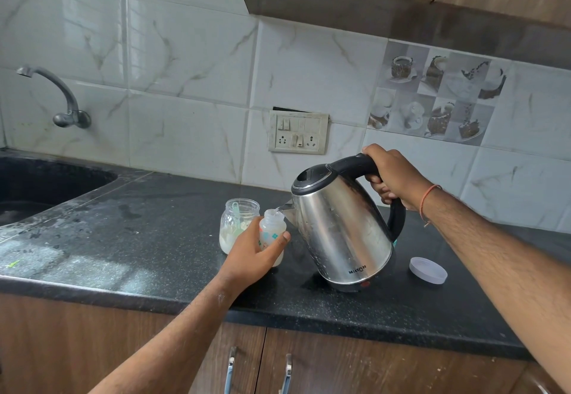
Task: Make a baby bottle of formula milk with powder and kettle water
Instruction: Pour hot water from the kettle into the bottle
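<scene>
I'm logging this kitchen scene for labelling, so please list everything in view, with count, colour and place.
kettle: one, steel with black handle and lid, tilted over the counter, spout at the bottle mouth
baby bottle: one, translucent white with small prints, on the counter left of the kettle
powder jar: one, clear glass, white powder and a green scoop inside, behind the bottle
lid: one, pale lilac, on the counter right of the kettle
counter: one, black speckled
sink: one, black, far left
tap: one, grey metal, on the wall above the sink
switch plate: one, cream, on the tiled wall
cabinet handles: two, metal, below the counter
left hand: grips the bottle
right hand: grips the kettle handle
</scene>
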Motion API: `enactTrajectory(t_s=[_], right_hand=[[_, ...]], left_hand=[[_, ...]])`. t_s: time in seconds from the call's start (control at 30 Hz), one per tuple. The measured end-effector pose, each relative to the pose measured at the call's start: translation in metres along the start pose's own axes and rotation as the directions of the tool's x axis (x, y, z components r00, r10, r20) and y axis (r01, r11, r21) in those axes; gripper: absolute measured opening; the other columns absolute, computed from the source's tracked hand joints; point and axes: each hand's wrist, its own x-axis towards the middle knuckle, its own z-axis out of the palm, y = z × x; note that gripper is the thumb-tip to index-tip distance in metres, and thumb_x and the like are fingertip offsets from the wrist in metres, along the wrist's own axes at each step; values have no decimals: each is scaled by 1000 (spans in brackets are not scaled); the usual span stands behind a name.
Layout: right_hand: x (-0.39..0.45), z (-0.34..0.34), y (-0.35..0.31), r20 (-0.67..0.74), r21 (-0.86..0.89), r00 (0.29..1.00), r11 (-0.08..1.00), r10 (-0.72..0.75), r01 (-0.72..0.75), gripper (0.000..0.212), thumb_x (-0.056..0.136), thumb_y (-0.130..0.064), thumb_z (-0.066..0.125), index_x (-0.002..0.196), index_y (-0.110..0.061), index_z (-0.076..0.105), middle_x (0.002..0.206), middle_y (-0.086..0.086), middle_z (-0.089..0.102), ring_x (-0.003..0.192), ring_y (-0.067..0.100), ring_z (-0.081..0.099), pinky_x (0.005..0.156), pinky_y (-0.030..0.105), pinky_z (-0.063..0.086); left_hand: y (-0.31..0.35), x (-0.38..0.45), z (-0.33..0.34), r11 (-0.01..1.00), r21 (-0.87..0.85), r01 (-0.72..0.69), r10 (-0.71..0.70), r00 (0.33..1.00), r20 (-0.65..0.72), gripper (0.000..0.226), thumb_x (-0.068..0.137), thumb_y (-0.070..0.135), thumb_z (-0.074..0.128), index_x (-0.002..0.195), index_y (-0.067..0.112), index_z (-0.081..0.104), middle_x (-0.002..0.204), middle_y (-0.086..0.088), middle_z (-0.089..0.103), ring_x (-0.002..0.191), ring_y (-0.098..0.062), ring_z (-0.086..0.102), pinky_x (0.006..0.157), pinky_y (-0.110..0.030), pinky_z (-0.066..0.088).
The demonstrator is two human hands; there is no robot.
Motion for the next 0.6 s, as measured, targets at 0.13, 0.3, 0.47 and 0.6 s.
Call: enactTrajectory(t_s=[0.13,0.3,0.47,0.6], right_hand=[[0,0,0,2,-1,1000,1000,1,-1,59,100,-49,42,52,-15,38,45,2,29,39,18,21,50,29,22],[0,0,0,1,-3,1000,1000,-3,3,59,100,-49,42,51,-16,38,45,2,30,38,18,21,49,29,22],[0,0,0,3,-3,1000,1000,-5,5,58,100,-48,41,51,-16,38,46,2,30,38,18,21,50,29,23],[0,0,0,2,-3,1000,1000,-3,3,58,100,-48,42,52,-15,38,46,2,30,39,18,21,50,29,22]], left_hand=[[1,-1,0,1000,-13,-17,17,1000,-7,25,101,43,76,120,36,60,113,9,77,99,0,74,87,-25,60],[1,-1,0,1000,-16,-23,23,1000,-11,23,102,41,76,119,34,61,111,7,77,98,1,74,84,-21,60],[0,-1,0,1000,-13,-25,24,1000,-19,23,102,41,76,118,34,62,110,7,78,97,0,74,89,-28,61],[1,-1,0,1000,-2,-24,24,1000,-20,23,101,44,76,116,37,61,110,9,77,98,-3,75,90,-29,63]])
